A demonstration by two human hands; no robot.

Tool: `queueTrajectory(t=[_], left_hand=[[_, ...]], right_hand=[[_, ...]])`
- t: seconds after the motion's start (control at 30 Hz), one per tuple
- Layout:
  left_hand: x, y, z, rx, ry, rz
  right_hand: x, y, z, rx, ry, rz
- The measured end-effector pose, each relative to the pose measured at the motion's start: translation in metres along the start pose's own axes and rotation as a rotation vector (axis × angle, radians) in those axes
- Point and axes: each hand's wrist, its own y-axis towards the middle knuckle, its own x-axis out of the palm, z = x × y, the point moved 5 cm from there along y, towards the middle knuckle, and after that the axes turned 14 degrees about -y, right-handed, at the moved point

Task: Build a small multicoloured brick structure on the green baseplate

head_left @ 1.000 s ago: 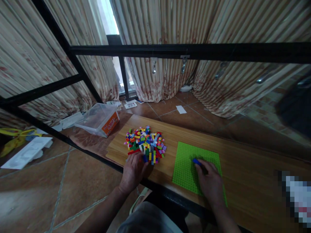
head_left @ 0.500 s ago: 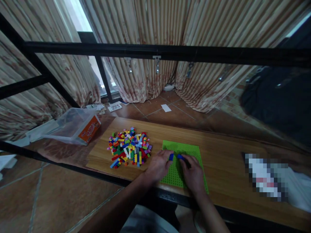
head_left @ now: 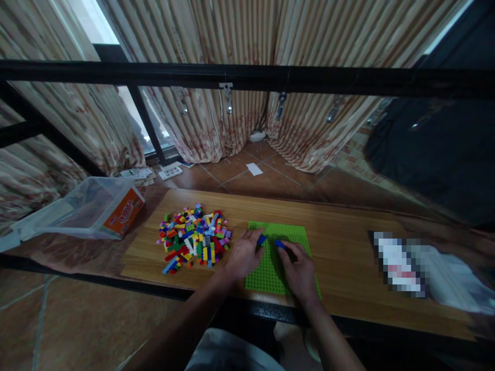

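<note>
Here's the left hand, away from the pile it was at a second ago and now over the green baseplate's left side, fingertips pinched nearly closed on the left blue brick, while the right hand pinches the right blue brick just as tightly, a small gap between them. That's two hands, two held bricks above the far half of one green baseplate, one jumbled brick pile left of it, one clear bin farther left, and beyond, one white sheet on the floor.
</note>
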Motion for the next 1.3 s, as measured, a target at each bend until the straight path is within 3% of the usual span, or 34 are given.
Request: queueTrajectory(t=[0.17,0.53,1.03,1.3], left_hand=[[0.002,0.005,-0.005,-0.053,-0.013,0.053],[0.01,0.023,-0.008,0.032,-0.029,0.024],[0.006,0.023,-0.003,0.108,-0.042,-0.009],[0.012,0.022,-0.001,0.099,0.186,-0.125]], right_hand=[[-0.001,0.0,-0.001,0.008,-0.01,0.002],[-0.003,-0.001,0.006,0.044,-0.007,0.07],[-0.004,-0.002,0.005,0.063,-0.003,0.06],[-0.002,-0.002,0.007,0.054,0.004,0.07]])
